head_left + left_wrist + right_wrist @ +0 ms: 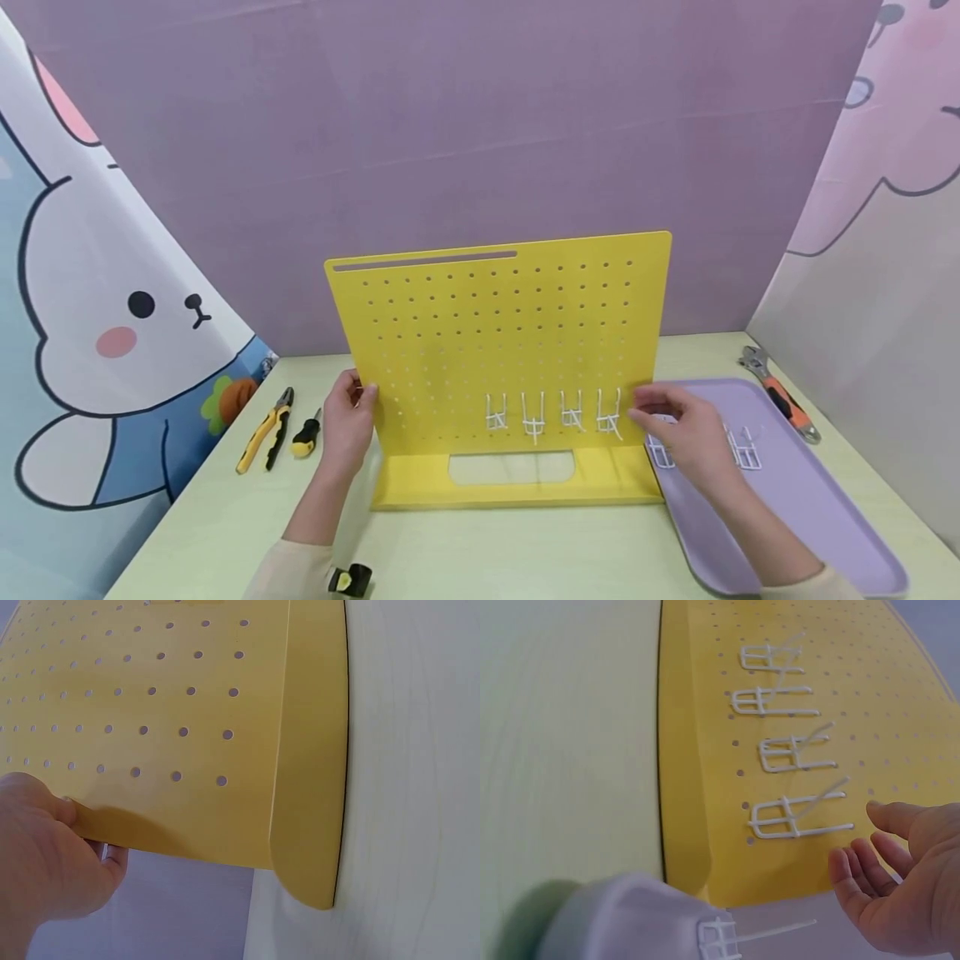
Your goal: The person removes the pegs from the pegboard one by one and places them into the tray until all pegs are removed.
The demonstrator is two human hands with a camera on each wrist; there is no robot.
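Note:
A yellow pegboard (495,333) stands upright on its bent base, several white wire hooks (533,417) hung in a row low on its right half. My left hand (348,425) grips the board's left edge, thumb on the front face and fingers behind, as the left wrist view shows. At the right edge is my right hand (686,433), its fingers loosely bent and nothing between thumb and fingertips. In the right wrist view its thumb (896,817) lies beside the nearest hook (791,819).
On the right a purple tray (795,517) holds more white wire hooks (745,450), partly hidden by the right arm. An adjustable wrench (783,396) lies beyond it. Pliers (268,429) and a short screwdriver (306,437) lie at the left.

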